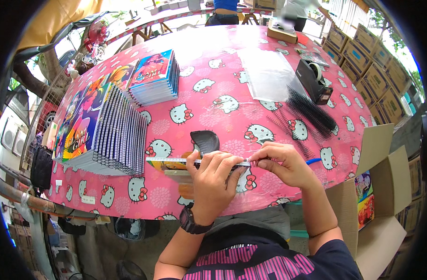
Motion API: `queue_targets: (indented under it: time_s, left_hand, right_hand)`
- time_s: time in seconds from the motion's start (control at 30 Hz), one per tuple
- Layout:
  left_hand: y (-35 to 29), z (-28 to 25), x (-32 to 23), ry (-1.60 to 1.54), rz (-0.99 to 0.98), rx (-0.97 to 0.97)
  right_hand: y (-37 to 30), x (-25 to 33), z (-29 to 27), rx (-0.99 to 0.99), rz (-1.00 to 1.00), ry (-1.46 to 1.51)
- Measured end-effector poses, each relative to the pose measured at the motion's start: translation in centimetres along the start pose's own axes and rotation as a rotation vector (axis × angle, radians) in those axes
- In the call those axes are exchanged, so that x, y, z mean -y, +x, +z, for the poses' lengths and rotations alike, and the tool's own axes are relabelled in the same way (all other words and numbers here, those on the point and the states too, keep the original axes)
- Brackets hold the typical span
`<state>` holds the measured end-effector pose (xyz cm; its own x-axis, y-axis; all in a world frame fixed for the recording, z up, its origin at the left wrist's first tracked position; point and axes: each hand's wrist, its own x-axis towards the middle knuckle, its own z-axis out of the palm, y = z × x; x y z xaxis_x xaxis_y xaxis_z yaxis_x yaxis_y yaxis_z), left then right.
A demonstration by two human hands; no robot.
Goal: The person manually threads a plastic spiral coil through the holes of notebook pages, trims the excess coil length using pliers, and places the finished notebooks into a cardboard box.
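Note:
My left hand [212, 179] is closed around a notebook [169, 161] standing on edge, its white punched spine facing up. At the notebook's right end, my right hand [285, 164] has thumb and fingers pinched together on what looks like the end of a thin black binding coil, mostly hidden by the fingers. Just beyond the notebook lies a black curved, shell-like piece [205, 141]. A blue handle [313, 161] pokes out beside my right wrist. Several loose black spiral coils [311, 112] are heaped beyond my right hand.
Tall stacks of spiral notebooks [122, 135] stand at left, with another stack [155, 77] behind. Clear plastic sheets [269, 74] and a black tape dispenser [313, 81] lie at far right. An opened cardboard box [381, 196] holding colourful books stands right of the pink-covered table [185, 128]. People stand beyond.

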<state>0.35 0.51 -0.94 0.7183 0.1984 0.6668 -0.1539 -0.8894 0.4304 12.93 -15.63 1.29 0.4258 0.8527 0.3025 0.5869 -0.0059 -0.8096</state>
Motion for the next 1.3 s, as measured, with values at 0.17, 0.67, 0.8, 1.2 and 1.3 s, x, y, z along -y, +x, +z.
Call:
queue_targets:
  time_s: [0.17, 0.67, 0.8, 1.2, 1.3]
  left_hand:
    - [0.0, -0.1, 0.1, 0.007, 0.054, -0.015]
    - [-0.4, -0.6, 0.2, 0.044, 0.146, 0.111]
    - [0.0, -0.7, 0.3, 0.010, 0.153, 0.125]
    - [1.1, -0.9, -0.9, -0.072, 0.021, 0.003]
    - [0.4, -0.8, 0.1, 0.005, 0.064, 0.126]
  right_hand:
    - [0.5, 1.3, -0.5, 0.086, 0.104, -0.001]
    - [13.0, -9.8, 6.9, 0.577, -0.135, -0.450]
    - [13.4, -9.4, 6.9, 0.567, -0.104, -0.487]
    - [3.3, -8.4, 0.9, 0.165, 0.210, 0.546]
    - [0.9, -9.5, 0.5, 0.087, 0.222, 0.645]
